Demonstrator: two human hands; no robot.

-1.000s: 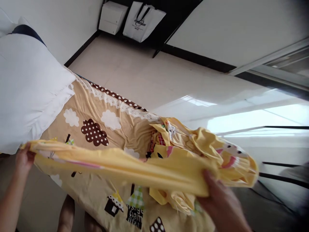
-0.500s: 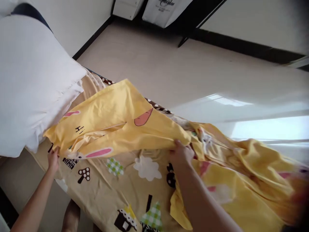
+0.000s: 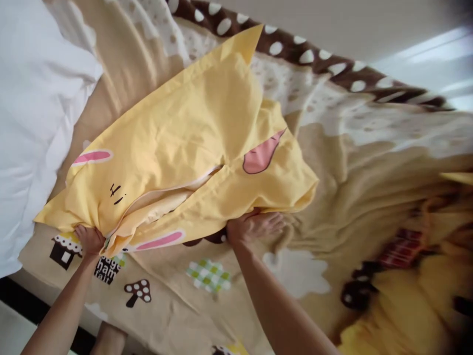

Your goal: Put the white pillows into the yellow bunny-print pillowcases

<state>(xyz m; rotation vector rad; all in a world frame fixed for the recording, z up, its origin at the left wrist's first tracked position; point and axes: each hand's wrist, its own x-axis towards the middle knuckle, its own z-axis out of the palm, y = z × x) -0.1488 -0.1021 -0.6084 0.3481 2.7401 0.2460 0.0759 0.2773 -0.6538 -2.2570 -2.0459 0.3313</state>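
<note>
A yellow pillowcase [image 3: 173, 143] printed with rabbit ears and a pink shape is spread on the patterned bed sheet [image 3: 173, 301]. A long slit runs along it, gaping near the lower left. My left hand [image 3: 88, 240] has its fingers closed on the fabric at the lower left edge. Against the lower right edge lies my right hand [image 3: 254, 227], its fingers stretched out flat on the sheet, with the wrist close to the pillowcase border. Part of the right hand's upper side is covered by the fabric.
White pillows [image 3: 40, 108] fill the left side of the bed. Bunched yellow bedding [image 3: 406, 305] lies at the lower right, blurred. A brown border with white dots [image 3: 306, 56] marks the bed's far edge, with the floor [image 3: 332, 19] beyond.
My view has come closer to the bed. The right hand has let go of the fabric and now lies with fingers spread at its edge. The pillowcase now lies flatter, apart from the other yellow bedding.
</note>
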